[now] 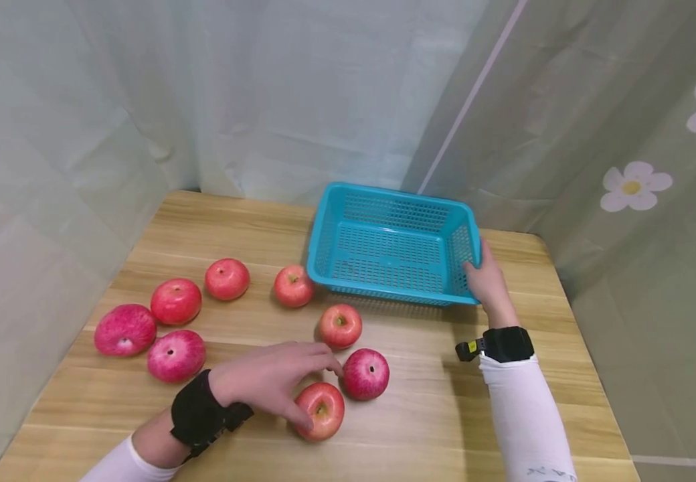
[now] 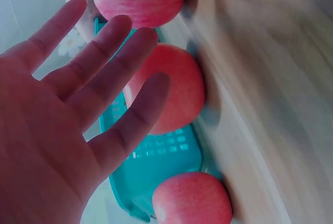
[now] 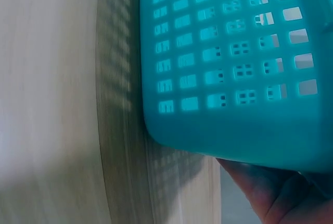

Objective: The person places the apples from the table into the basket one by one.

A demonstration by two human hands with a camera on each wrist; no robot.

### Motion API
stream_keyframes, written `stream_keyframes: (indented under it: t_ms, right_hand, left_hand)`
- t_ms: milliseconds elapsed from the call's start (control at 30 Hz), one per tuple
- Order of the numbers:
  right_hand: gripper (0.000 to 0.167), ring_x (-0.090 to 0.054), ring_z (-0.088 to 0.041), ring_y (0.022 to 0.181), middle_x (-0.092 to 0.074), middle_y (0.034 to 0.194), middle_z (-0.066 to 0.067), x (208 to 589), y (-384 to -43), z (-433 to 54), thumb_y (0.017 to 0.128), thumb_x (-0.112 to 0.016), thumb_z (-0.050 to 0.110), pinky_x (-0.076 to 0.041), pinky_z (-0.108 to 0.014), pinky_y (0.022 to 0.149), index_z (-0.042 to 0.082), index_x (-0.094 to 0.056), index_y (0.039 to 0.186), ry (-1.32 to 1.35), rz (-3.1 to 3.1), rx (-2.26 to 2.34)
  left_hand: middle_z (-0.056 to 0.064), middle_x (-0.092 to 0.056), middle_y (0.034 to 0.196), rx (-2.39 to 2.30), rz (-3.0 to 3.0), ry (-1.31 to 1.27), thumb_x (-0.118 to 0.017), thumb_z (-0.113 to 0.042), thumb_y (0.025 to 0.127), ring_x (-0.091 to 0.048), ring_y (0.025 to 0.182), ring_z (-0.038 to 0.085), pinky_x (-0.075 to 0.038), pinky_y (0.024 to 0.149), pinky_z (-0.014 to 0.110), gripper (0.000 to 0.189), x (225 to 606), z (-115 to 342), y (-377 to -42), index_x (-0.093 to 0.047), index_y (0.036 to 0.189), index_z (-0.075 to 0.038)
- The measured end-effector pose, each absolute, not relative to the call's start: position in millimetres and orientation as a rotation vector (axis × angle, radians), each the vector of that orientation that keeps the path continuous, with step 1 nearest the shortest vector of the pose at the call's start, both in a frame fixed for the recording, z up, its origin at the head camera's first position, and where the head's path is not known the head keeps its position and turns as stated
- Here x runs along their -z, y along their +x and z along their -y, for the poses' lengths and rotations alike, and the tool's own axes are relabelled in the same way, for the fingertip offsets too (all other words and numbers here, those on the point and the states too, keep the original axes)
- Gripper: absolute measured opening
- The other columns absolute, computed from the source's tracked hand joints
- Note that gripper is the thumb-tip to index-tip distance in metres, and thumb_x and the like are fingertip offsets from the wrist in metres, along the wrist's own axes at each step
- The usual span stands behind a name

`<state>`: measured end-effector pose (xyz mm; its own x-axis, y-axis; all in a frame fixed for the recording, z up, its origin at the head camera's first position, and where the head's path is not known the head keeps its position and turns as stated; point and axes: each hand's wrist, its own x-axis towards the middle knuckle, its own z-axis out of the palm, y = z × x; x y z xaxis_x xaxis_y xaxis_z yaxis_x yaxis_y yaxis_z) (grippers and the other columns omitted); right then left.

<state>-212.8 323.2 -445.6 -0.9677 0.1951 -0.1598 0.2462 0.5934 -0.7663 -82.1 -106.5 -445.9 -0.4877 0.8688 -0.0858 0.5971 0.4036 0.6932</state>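
Observation:
My left hand (image 1: 276, 375) reaches over a red apple (image 1: 322, 413) near the table's front, the thumb at its left side. In the left wrist view the fingers (image 2: 112, 78) are spread and fairly straight, and the hand holds nothing. A darker pink apple (image 1: 366, 374) lies just beyond the fingertips. At the back, my right hand (image 1: 488, 278) grips the right end of a blue plastic basket (image 1: 393, 294), thumb inside the rim. The right wrist view shows the basket's slotted wall (image 3: 223, 125) and part of that hand (image 3: 265, 193) below it.
Two red apples, one in the middle (image 1: 340, 327) and one near the basket's front left corner (image 1: 294, 286), lie on the wooden table (image 1: 408, 435). Several more apples (image 1: 176, 301) cluster at the left. A pale curtain (image 1: 324, 87) hangs behind the table.

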Motion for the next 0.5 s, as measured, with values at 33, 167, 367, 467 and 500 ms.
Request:
stream_keyframes:
  t_ms: [33,167,367,467,500]
  right_hand:
    - [0.071,-0.036,-0.053,0.150,-0.029,0.170,-0.027,446,-213,-323,0.114,-0.044,0.017,-0.039,-0.074,0.111,0.024,-0.006,0.174,0.381,-2.752,1.337]
    - [0.071,-0.036,-0.053,0.150,-0.029,0.170,-0.026,447,-214,-323,0.114,-0.044,0.017,-0.039,-0.074,0.111,0.024,-0.006,0.174,0.388,-2.760,1.322]
    - [0.071,-0.037,-0.053,0.149,-0.029,0.169,-0.028,445,-214,-323,0.114,-0.043,0.018,-0.039,-0.073,0.111,0.022,-0.005,0.174,0.386,-2.759,1.312]
    - [0.071,-0.039,-0.053,0.148,-0.031,0.168,-0.029,444,-214,-322,0.114,-0.043,0.018,-0.040,-0.073,0.111,0.022,-0.005,0.174,0.380,-2.761,1.300]
    - [0.071,-0.039,-0.053,0.147,-0.031,0.168,-0.029,444,-214,-322,0.114,-0.043,0.018,-0.040,-0.073,0.111,0.022,-0.005,0.174,0.377,-2.763,1.296]
  left_hand:
    - [-0.012,-0.063,0.131,-0.828,-2.233,1.267,-0.093,-0.046,0.080,-0.061,0.116,0.011,-0.052,0.100,0.032,0.068,446,105,-81,-0.064,0.139,-0.029]
    - [-0.013,-0.062,0.128,-0.798,-2.232,1.343,-0.095,-0.044,0.077,-0.059,0.114,0.006,-0.051,0.100,0.028,0.069,446,100,-77,-0.066,0.137,-0.025]
    - [-0.015,-0.058,0.123,-0.765,-2.205,1.406,-0.100,-0.036,0.071,-0.055,0.110,0.002,-0.049,0.098,0.024,0.073,450,96,-71,-0.067,0.135,-0.025]
    - [-0.015,-0.056,0.123,-0.759,-2.205,1.402,-0.100,-0.032,0.071,-0.054,0.110,0.003,-0.049,0.096,0.025,0.072,452,95,-68,-0.067,0.134,-0.027]
    - [-0.015,-0.056,0.123,-0.766,-2.201,1.400,-0.099,-0.031,0.071,-0.054,0.111,0.003,-0.049,0.097,0.025,0.070,452,94,-68,-0.067,0.134,-0.027]
